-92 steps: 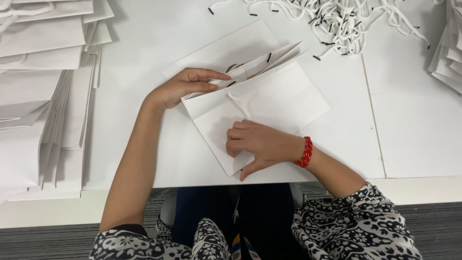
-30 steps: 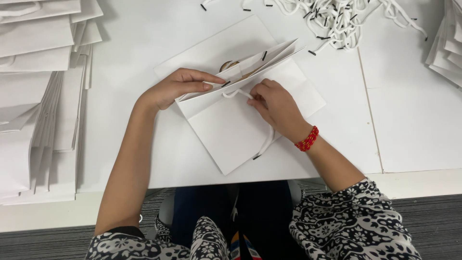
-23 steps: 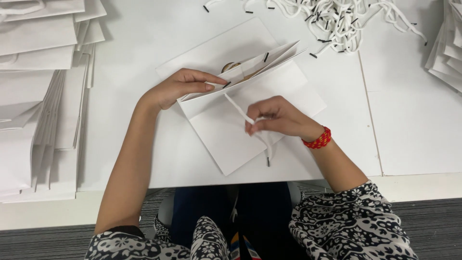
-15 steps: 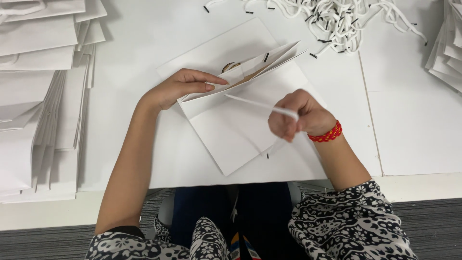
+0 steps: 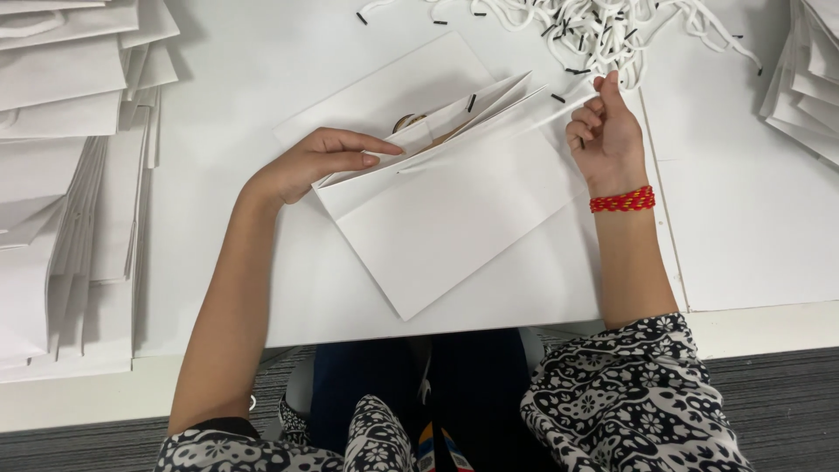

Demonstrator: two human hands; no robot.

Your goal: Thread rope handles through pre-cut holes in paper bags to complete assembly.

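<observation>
Two bare hands work on one flat white paper bag [image 5: 454, 210], which lies at an angle on the white desk [image 5: 262, 79], just in from its near edge, with its open mouth turned toward the far edge. The left hand [image 5: 310, 162] rests on the bag's mouth, its fingers laid flat along the upper lip and pinning it down; this grip is a press, not a clasp. The right hand [image 5: 605, 131] is raised off the bag's far right corner, thumb and fingers pinched narrow on a white cord [image 5: 489, 135] that runs taut from the pinch back to the lip of the bag.

Judged from this, the step in hand is drawing a cord handle through a hole in the bag's top edge. The next move would seem to call for the left hand to keep the lip steady while the cord is drawn until its end seats; that is a reading, not a thing seen.

A heap of loose white cords with black tips [image 5: 603, 31] lies along the far edge, just beyond the right hand. Stacks of flat white bags [image 5: 70, 157] fill the left edge, and another stack [image 5: 808, 70] sits at the far right corner, cut off by the frame. The hole the cord passes through is hidden under the lip, and a brownish shape inside the mouth is too small to make out.
</observation>
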